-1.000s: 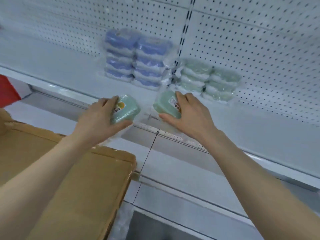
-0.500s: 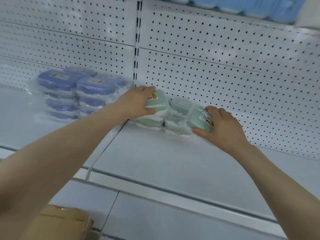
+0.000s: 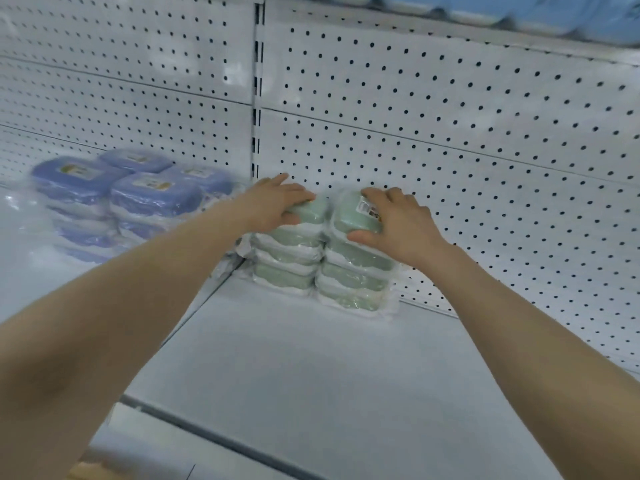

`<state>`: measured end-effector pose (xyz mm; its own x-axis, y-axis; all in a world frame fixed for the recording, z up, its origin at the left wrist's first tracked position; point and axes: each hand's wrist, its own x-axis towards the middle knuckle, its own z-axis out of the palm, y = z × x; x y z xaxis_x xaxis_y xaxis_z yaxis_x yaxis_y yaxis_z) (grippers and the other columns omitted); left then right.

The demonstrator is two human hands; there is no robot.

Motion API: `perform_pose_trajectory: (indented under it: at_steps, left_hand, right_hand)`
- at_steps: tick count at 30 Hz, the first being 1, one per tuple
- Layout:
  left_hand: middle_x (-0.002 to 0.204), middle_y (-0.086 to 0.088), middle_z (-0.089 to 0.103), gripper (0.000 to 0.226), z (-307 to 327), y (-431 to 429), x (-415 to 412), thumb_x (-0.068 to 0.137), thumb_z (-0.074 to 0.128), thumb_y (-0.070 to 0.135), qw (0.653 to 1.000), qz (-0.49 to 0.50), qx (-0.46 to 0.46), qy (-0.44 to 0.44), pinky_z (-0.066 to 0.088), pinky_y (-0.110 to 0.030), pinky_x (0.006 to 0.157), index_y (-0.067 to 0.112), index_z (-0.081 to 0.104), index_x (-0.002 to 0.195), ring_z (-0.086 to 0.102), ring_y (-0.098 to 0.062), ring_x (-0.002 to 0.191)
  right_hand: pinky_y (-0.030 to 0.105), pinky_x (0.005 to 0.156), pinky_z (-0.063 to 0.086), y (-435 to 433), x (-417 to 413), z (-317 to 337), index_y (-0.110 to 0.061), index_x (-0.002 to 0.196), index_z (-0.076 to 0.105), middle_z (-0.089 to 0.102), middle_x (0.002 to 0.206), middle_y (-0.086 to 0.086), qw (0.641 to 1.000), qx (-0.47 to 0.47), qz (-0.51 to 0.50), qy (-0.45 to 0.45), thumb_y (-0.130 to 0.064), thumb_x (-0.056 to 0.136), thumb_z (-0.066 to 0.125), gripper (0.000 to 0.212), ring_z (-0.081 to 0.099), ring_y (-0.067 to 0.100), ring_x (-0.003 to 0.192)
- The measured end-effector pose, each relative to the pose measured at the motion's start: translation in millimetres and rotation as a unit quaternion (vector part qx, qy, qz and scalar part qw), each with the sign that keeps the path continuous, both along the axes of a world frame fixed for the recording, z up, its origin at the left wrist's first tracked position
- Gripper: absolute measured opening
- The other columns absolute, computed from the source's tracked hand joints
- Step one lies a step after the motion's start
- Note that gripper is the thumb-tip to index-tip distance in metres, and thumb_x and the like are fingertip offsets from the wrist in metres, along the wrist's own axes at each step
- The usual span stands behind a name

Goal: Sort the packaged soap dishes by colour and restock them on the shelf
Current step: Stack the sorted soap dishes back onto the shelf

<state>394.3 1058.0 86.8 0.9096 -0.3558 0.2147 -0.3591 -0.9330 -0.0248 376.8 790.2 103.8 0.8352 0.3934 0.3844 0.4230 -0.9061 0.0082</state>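
Note:
Two stacks of green packaged soap dishes (image 3: pixel 349 271) stand side by side at the back of the white shelf (image 3: pixel 294 358), against the pegboard. My left hand (image 3: pixel 277 202) grips the top green dish of the left stack (image 3: pixel 310 213). My right hand (image 3: pixel 398 223) holds the top green dish of the right stack (image 3: pixel 349 216), thumb on its front edge and fingers over its label. Stacks of blue packaged soap dishes (image 3: pixel 138 199) stand further left on the same shelf.
A white pegboard back wall (image 3: pixel 450 133) with a vertical slotted upright (image 3: pixel 256 98) rises behind the stacks. Blue goods (image 3: pixel 554 15) sit on the shelf above. A cardboard box corner (image 3: pixel 86 471) shows at the bottom left.
Both hands carried green dishes from the shelf's front edge up onto the tops of the two green stacks. The view moved closer and the cardboard box dropped almost out of view.

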Motion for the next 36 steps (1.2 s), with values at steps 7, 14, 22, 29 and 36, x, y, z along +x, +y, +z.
perform_pose_trajectory:
  at_steps: [7, 14, 22, 29, 36]
  left_hand:
    - [0.152, -0.002, 0.036, 0.073, -28, -1, -11, 0.089, 0.016, 0.061, 0.996, 0.01, -0.001, -0.094, 0.028, -0.049, 0.111, 0.025, 0.03, 0.15, 0.033, -0.032, 0.136]
    - [0.145, -0.008, 0.044, 0.073, -41, -9, -6, 0.089, 0.024, 0.064, 0.991, 0.026, 0.004, -0.131, 0.032, -0.053, 0.107, 0.02, 0.04, 0.145, 0.04, -0.039, 0.129]
    - [0.149, -0.008, 0.036, 0.063, -25, -13, -20, 0.097, 0.037, 0.052, 0.991, 0.012, 0.029, -0.131, 0.015, -0.048, 0.118, 0.016, 0.033, 0.148, 0.027, -0.033, 0.141]
    - [0.127, -0.017, 0.06, 0.048, -20, -16, -69, 0.09, 0.065, 0.031, 0.977, -0.059, -0.001, -0.204, 0.042, -0.047, 0.102, 0.004, 0.058, 0.129, 0.054, -0.038, 0.121]
    - [0.116, -0.01, 0.065, 0.045, -41, -31, -140, 0.093, 0.048, 0.04, 0.968, -0.139, -0.043, -0.204, 0.052, -0.042, 0.088, 0.01, 0.063, 0.122, 0.061, -0.033, 0.106]
  right_hand:
    - [0.046, 0.104, 0.032, 10, 22, -33, -0.037, 0.146, 0.039, 0.041, 0.147, 0.002, 0.999, -0.005, 0.042, -0.017, -0.054, 0.096, 0.047, 0.054, 0.036, 0.029, 0.133]
    - [0.049, 0.097, 0.039, 4, 25, -42, -0.03, 0.144, 0.045, 0.05, 0.14, 0.0, 0.995, -0.032, 0.074, -0.054, -0.06, 0.095, 0.023, 0.061, 0.046, 0.03, 0.126]
    - [0.045, 0.105, 0.031, 5, 17, -29, -0.029, 0.149, 0.033, 0.042, 0.148, -0.001, 0.994, -0.096, 0.041, -0.042, -0.053, 0.1, 0.032, 0.054, 0.038, 0.025, 0.135]
    - [0.045, 0.108, 0.03, -5, -36, -19, -0.015, 0.145, 0.042, 0.044, 0.147, 0.011, 0.992, -0.11, 0.019, -0.066, -0.043, 0.101, 0.043, 0.052, 0.043, 0.032, 0.131]
    - [0.048, 0.095, 0.045, -31, -142, -44, -0.006, 0.132, 0.056, 0.06, 0.126, 0.016, 0.99, -0.117, -0.025, -0.078, -0.047, 0.096, 0.032, 0.059, 0.059, 0.036, 0.112]
